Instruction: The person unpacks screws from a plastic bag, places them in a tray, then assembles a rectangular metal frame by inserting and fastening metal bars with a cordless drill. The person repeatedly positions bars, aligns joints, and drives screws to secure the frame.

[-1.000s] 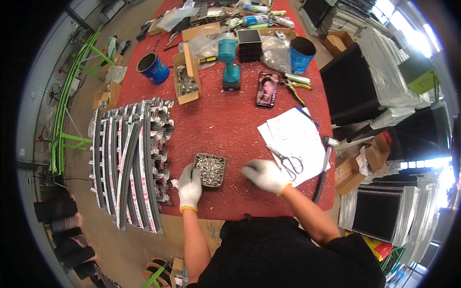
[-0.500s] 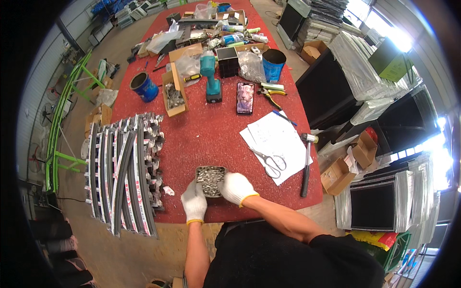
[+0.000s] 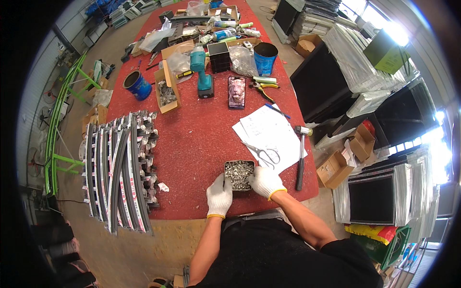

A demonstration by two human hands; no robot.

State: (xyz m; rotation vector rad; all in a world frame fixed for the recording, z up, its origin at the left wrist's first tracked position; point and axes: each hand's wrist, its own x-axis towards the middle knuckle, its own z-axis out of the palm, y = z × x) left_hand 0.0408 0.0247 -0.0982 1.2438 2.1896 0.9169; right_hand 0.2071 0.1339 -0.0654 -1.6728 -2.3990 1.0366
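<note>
A small square box [image 3: 239,161] filled with small silvery metal pieces [image 3: 238,174] sits near the front edge of the red table [image 3: 192,139]. My left hand [image 3: 219,197], in a white knit glove with a yellow cuff, grips the box's left wall, its thumb near the rim. On the opposite side my right hand [image 3: 267,183], gloved alike, holds the right wall with its fingers curled. The fingertips of both hands are partly hidden against the box. Scissors [image 3: 267,156] lie on white paper sheets [image 3: 273,132] just beyond my right hand.
Curved metal strips [image 3: 115,173] are stacked at the left edge. A hammer [image 3: 301,161] lies at the right. Farther back are a phone [image 3: 236,92], a teal cordless drill [image 3: 201,77], pliers [image 3: 264,91], an open carton [image 3: 166,91] and blue cans [image 3: 138,86].
Both hands have shifted to the right together with the box, bringing it closer to the scissors and paper. The view has also moved slightly.
</note>
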